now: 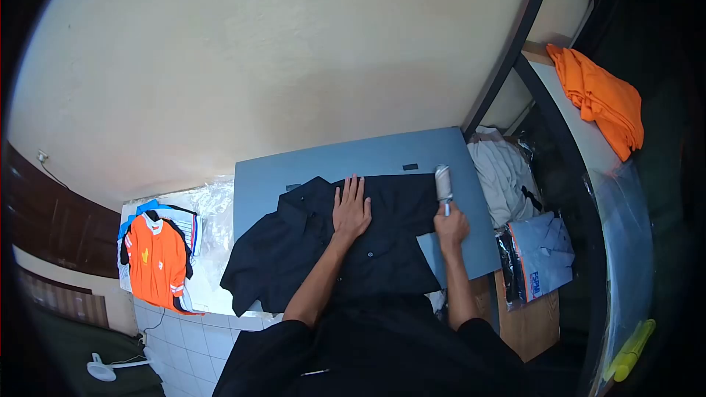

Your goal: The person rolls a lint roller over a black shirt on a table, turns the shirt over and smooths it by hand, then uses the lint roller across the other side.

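A black collared shirt [396, 209] with buttons lies spread on the blue-grey board [375, 153]. Pressed flat near its collar is my left hand [351, 210], fingers stretched out. My right hand [451, 226] is closed round the handle of a lint roller [443, 182]. The roller's pale cylinder points away from me and lies at the sleeve's right edge, over the board.
Left of the board, an orange jersey [156, 257] tops a stack of shirts. To the right sit a light grey garment [502, 180] and a plastic-bagged grey garment [543, 254]. Folded orange cloth [599, 99] rests on a shelf behind a dark metal post [515, 44].
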Action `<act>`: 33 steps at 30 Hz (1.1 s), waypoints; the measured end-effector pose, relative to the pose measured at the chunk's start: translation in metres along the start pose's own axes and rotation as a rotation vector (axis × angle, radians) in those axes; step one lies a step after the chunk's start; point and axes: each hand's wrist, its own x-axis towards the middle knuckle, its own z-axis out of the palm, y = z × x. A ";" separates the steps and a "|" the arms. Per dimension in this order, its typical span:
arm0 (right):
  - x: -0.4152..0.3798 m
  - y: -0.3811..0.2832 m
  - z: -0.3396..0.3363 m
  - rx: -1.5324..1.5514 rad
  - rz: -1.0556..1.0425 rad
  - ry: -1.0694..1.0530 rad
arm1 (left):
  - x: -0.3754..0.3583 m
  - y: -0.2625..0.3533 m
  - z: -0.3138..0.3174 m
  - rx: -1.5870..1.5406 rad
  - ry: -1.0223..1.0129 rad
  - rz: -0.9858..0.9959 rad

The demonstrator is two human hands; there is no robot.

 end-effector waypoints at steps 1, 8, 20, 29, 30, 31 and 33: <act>0.004 0.008 -0.003 0.004 -0.004 0.032 | -0.001 0.002 0.003 0.001 -0.001 0.003; -0.049 -0.042 0.007 0.204 -0.240 0.008 | 0.002 -0.004 0.005 0.024 0.060 0.031; -0.049 -0.025 -0.003 0.100 -0.134 -0.022 | 0.001 -0.003 0.001 0.012 0.027 0.022; -0.051 0.003 -0.015 0.176 -0.102 0.002 | 0.003 0.001 -0.005 -0.003 -0.021 -0.027; -0.062 0.000 -0.018 0.179 -0.159 -0.046 | 0.002 0.001 -0.007 -0.003 -0.039 -0.030; -0.074 -0.004 -0.021 0.182 -0.214 -0.094 | 0.003 0.003 -0.012 0.002 -0.047 -0.019; -0.089 0.000 -0.019 0.184 -0.283 -0.151 | 0.001 0.003 -0.019 0.013 -0.076 0.004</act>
